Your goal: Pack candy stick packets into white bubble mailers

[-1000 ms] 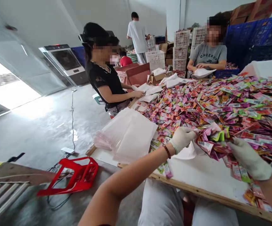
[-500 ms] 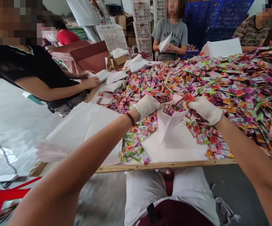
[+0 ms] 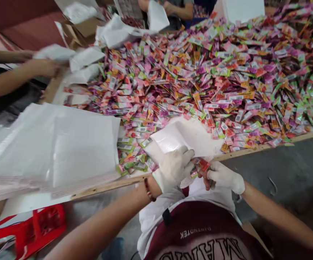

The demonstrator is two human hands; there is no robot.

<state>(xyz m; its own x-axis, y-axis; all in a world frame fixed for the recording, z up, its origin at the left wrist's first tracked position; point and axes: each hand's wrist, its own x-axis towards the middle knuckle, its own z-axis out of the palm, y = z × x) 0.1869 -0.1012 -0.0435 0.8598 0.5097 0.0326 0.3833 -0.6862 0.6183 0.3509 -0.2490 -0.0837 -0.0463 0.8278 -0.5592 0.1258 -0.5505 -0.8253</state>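
Observation:
My left hand [image 3: 174,168], in a white glove and with a beaded bracelet at the wrist, is closed on a white plastic bag [image 3: 170,138] at the table's front edge. The bag lies tilted, its mouth turned towards my lap. Close by on the right, my gloved right hand [image 3: 224,177] pinches a few small red and pink sachets [image 3: 202,165] at the bag's open end; bare fingertips show. How far the sachets reach into the bag is hidden by my fingers. Loose green and pink sachets [image 3: 132,160] lie left of the bag.
A large heap of colourful sachets [image 3: 199,76] covers the table. At left lies a stack of flat white bags [image 3: 83,148]. A co-worker's hands [image 3: 41,65] hold a white bag at far left; another person [image 3: 185,11] stands opposite. A red plastic stool [image 3: 40,229] is below left.
Both my hands have drawn the bag and sachets towards my lap, from above the table to its front edge. The view has tipped downward.

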